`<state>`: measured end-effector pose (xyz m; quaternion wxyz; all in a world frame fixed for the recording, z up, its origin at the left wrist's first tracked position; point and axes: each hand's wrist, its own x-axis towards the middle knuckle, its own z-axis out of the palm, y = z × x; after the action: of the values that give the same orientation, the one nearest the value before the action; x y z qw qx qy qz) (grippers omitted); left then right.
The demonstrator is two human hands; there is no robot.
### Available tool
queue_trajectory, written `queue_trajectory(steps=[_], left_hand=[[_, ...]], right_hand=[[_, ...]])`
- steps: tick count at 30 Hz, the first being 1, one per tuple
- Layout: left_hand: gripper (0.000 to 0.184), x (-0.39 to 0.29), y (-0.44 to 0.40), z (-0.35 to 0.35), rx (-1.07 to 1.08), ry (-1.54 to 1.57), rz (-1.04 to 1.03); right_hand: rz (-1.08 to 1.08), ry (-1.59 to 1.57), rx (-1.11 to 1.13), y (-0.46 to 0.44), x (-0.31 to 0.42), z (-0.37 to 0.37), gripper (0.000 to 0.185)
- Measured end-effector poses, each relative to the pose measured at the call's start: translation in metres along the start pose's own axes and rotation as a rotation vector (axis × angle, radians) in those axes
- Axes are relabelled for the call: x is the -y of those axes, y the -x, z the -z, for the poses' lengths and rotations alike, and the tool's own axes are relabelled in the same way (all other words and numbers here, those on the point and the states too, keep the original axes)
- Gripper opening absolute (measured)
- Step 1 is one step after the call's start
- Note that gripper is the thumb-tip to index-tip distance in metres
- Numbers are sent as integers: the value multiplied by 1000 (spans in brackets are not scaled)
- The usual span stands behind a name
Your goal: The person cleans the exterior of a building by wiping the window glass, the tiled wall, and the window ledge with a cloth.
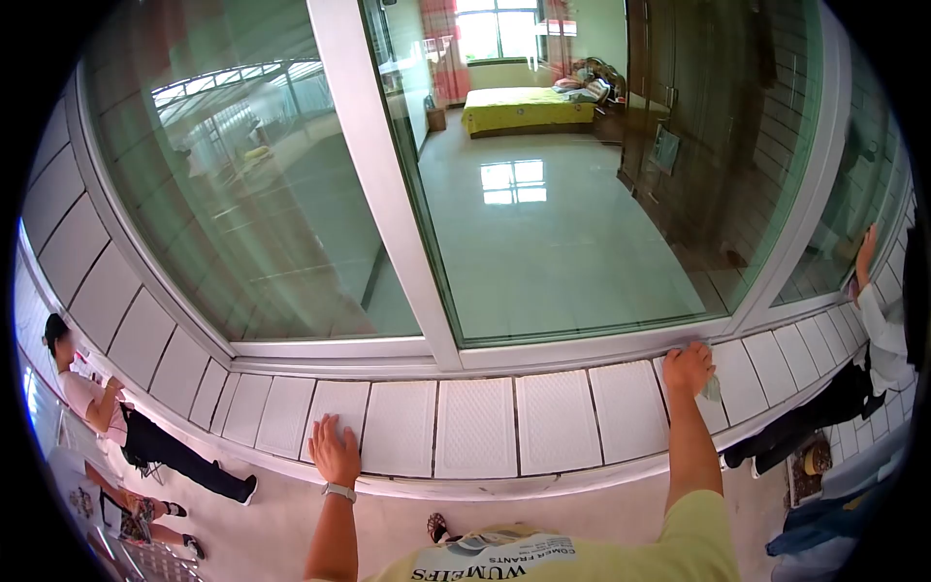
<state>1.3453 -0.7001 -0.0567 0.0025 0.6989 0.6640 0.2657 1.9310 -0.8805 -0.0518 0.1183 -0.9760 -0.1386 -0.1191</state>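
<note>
My left hand point(334, 452) lies flat on the white tiled window sill point(475, 427), fingers spread, with a watch or band point(338, 492) at its wrist. Further along the sill, close under the window frame point(601, 351), my right hand point(688, 370) is closed on a greyish-green cloth point(713, 388). Only a small part of this cloth shows beside the palm; the rest is hidden under the hand. Above the sill stands a large glass window point(543, 252) in a pale frame, its glass reflecting the surroundings.
Behind the glass are a bed with a yellow cover point(524, 110) and a dark wardrobe point(689, 116). A person in pink point(102, 407) stands at left, another sits below. On the right, a person in white point(881, 335) reaches to the glass near a flower pot point(817, 458).
</note>
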Motion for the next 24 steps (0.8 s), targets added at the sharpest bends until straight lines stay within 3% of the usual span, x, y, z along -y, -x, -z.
queue_trajectory(steps=[9, 17, 19, 21, 24], left_hand=[[38, 5, -2, -2, 11, -12, -14], [36, 13, -1, -1, 3, 69, -24], [38, 6, 3, 3, -52, 15, -1], [39, 5, 4, 7, -36, 33, 13], [40, -3, 4, 21, -18, 56, 39]], right_hand=[[-12, 71, -52, -9, -3, -13, 42], [150, 22, -156, -12, -14, -29, 39], [112, 81, -35, -9, -10, -17, 40], [-1, 112, -89, -8, -3, -26, 37], [102, 150, -9, 10, 0, -15, 37]])
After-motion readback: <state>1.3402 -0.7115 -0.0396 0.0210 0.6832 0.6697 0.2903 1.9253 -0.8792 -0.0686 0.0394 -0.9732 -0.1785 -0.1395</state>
